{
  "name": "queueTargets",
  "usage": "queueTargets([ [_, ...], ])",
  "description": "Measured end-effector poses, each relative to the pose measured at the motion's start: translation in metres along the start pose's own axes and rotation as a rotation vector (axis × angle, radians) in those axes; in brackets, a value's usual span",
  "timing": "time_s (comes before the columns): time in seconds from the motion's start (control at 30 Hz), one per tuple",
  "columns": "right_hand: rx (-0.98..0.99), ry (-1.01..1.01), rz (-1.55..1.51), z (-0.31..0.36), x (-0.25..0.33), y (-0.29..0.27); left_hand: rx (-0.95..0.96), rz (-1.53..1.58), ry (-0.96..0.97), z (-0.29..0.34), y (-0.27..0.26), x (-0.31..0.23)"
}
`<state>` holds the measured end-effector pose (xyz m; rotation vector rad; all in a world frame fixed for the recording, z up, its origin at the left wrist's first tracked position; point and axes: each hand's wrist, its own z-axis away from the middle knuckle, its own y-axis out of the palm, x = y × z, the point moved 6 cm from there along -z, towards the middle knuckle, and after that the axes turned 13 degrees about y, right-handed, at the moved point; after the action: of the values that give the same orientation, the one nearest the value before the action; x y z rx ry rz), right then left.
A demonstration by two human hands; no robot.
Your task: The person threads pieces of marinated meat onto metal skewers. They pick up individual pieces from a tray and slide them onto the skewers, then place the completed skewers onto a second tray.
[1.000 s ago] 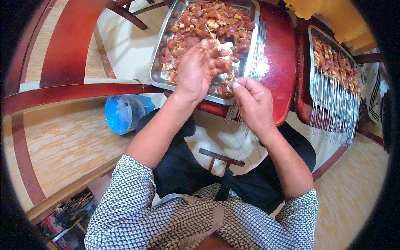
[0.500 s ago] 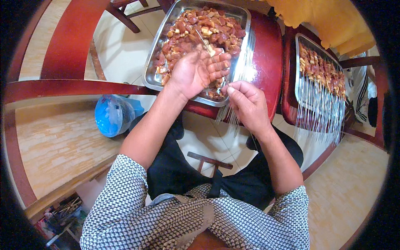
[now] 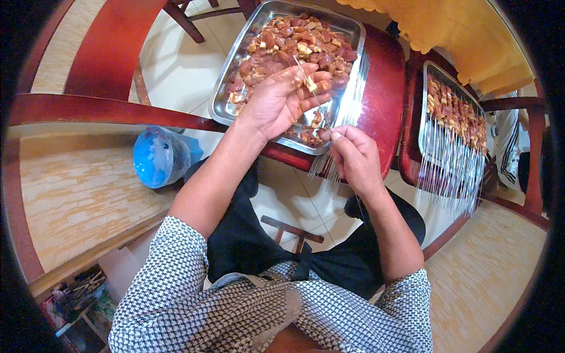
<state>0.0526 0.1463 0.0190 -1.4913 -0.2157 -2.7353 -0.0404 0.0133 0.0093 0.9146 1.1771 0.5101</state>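
Note:
My right hand [image 3: 356, 154] pinches a thin metal skewer [image 3: 321, 107] between thumb and fingers, below the near right corner of a steel tray [image 3: 220, 110]. The skewer slants up and left across my left hand [image 3: 279, 99], its tip past the fingers. My left hand is palm up over the tray, thumb and curled fingers around a pale piece of meat [image 3: 311, 85] on the skewer. Chunks of raw, seasoned meat [image 3: 276, 42] are heaped in the tray. Smaller bits [image 3: 312, 135] lie in its near right corner.
Bare skewers [image 3: 358, 79] lie along the tray's right side on a red chair seat [image 3: 385, 94]. Farther right, a second tray [image 3: 422, 132] holds loaded skewers [image 3: 453, 109]. A blue bag-lined bin [image 3: 154, 162] stands left; a yellow cloth [image 3: 435, 26] hangs at upper right.
My left thumb and fingers have closed in around the pale meat piece. My right hand has shifted slightly down and right in view, still pinching the skewer.

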Motion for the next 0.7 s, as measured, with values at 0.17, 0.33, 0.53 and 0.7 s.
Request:
queueTargets([
  [0.17, 0.013, 0.032, -0.048, -0.002, 0.0, 0.0, 0.007, -0.06, 0.085, -0.005, -0.006, -0.004],
  [0.33, -0.001, 0.06, -0.015, 0.0, -0.002, -0.001, -0.041, -0.137, 0.152, -0.008, -0.018, -0.007],
  [0.53, -0.044, 0.03, 0.107, 0.0, -0.003, -0.004, -0.143, -0.119, 0.253, -0.011, -0.027, -0.017],
  [0.7, -0.043, -0.006, 0.15, 0.002, -0.001, -0.002, -0.139, -0.158, 0.302, -0.01, -0.025, -0.021],
])
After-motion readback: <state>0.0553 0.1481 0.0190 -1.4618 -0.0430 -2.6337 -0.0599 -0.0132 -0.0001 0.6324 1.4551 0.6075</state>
